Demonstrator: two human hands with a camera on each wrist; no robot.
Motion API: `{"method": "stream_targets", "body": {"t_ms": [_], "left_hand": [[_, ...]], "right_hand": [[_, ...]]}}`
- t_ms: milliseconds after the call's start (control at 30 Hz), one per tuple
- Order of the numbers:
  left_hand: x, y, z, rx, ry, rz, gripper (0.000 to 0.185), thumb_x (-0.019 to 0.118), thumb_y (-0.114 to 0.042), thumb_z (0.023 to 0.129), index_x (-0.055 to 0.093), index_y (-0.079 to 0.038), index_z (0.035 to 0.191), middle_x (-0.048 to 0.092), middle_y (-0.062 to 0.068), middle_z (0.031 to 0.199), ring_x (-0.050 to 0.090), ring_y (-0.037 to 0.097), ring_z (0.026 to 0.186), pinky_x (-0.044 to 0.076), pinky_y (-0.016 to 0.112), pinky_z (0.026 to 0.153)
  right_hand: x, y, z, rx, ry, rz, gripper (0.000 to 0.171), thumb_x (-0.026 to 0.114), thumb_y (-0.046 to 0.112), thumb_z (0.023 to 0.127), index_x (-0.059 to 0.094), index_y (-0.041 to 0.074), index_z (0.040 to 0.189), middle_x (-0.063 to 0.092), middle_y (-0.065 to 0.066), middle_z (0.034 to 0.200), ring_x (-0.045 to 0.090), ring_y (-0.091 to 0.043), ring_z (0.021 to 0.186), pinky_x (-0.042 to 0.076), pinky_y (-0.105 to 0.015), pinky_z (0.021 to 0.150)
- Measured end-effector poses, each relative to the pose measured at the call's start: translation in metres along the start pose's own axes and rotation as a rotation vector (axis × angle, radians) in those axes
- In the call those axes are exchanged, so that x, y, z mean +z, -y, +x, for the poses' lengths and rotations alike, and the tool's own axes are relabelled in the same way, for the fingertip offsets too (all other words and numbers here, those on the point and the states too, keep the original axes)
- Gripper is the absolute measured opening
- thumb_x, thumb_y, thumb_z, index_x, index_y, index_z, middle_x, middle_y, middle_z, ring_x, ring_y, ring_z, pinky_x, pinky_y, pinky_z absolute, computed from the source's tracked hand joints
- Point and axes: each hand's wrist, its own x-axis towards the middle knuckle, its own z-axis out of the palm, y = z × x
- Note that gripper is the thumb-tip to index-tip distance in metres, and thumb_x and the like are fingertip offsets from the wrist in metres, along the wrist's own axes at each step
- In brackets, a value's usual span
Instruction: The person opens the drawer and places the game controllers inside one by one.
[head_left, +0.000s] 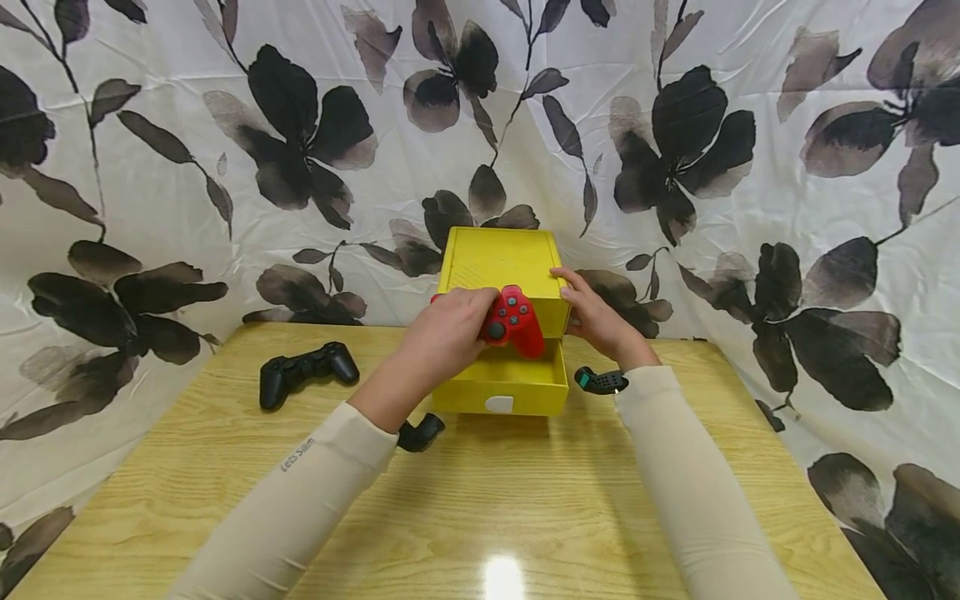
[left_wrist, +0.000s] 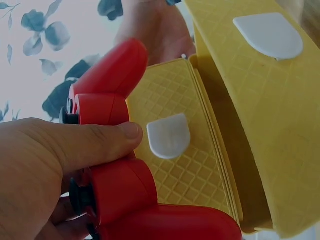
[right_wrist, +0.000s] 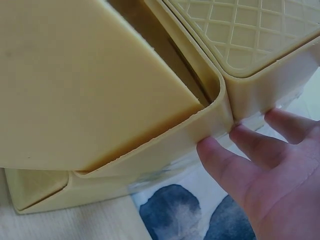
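My left hand (head_left: 448, 327) grips a red game controller (head_left: 517, 323), thumb across its middle between the two thumbsticks in the left wrist view. The controller is over the pulled-out lower drawer (head_left: 459, 398) of a small yellow drawer box (head_left: 498, 254), overlapping the box's front. A rounded white pull (head_left: 499, 405) marks the drawer's front, and the upper drawer, pushed in, has a similar white pull (left_wrist: 169, 136). At the box's right side is my right hand (head_left: 602, 323), its extended fingertips (right_wrist: 207, 145) against the yellow wall.
One black game controller (head_left: 307, 372) lies on the wooden table (head_left: 480, 500) to the left. Part of another black controller (head_left: 422, 433) shows beside my left forearm, which hides the rest. Behind the box hangs a white cloth (head_left: 525, 150) with dark flowers.
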Motion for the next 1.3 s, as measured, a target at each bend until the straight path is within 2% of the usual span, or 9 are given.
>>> {"method": "stream_targets", "body": {"t_ms": [233, 433, 667, 1000, 1300], "left_hand": [[0.007, -0.004, 0.003, 0.042, -0.014, 0.01, 0.042, 0.078, -0.017, 0.081, 0.056, -0.007, 0.116, 0.067, 0.006, 0.108, 0.061, 0.026, 0.1, 0.052, 0.036, 0.094], [0.014, -0.006, 0.006, 0.073, -0.018, 0.001, 0.044, 0.077, -0.011, 0.081, 0.056, -0.006, 0.12, 0.067, 0.007, 0.114, 0.061, 0.026, 0.106, 0.05, 0.035, 0.099], [0.022, -0.009, 0.009, 0.127, -0.011, 0.005, 0.044, 0.077, -0.014, 0.082, 0.057, -0.007, 0.121, 0.066, 0.007, 0.114, 0.062, 0.025, 0.106, 0.049, 0.035, 0.101], [0.031, -0.007, 0.009, 0.146, -0.005, 0.059, 0.042, 0.075, -0.013, 0.082, 0.06, -0.007, 0.12, 0.065, 0.006, 0.108, 0.061, 0.024, 0.102, 0.05, 0.034, 0.097], [0.038, -0.006, 0.007, 0.156, 0.03, 0.055, 0.048, 0.08, -0.016, 0.079, 0.06, -0.007, 0.123, 0.065, 0.007, 0.116, 0.062, 0.025, 0.108, 0.049, 0.035, 0.101]], "right_hand": [[0.002, 0.0, -0.002, 0.001, -0.004, -0.001, 0.055, 0.034, 0.041, 0.101, 0.015, 0.027, 0.151, 0.022, -0.014, 0.154, 0.035, -0.04, 0.138, 0.03, -0.06, 0.113], [0.001, -0.004, 0.0, 0.002, -0.005, -0.006, 0.054, 0.034, 0.042, 0.102, 0.016, 0.028, 0.151, 0.019, -0.011, 0.155, 0.035, -0.038, 0.138, 0.03, -0.059, 0.113], [0.001, -0.004, -0.004, -0.003, -0.007, -0.001, 0.055, 0.034, 0.042, 0.102, 0.015, 0.027, 0.152, 0.024, -0.014, 0.153, 0.035, -0.038, 0.138, 0.029, -0.059, 0.114], [0.002, -0.001, -0.003, -0.007, -0.012, -0.006, 0.054, 0.033, 0.043, 0.102, 0.015, 0.029, 0.151, 0.027, -0.014, 0.152, 0.038, -0.038, 0.136, 0.03, -0.06, 0.113], [0.002, 0.0, -0.001, -0.014, -0.015, -0.012, 0.052, 0.031, 0.041, 0.103, 0.016, 0.029, 0.151, 0.03, -0.016, 0.149, 0.039, -0.038, 0.134, 0.032, -0.06, 0.112]]}}
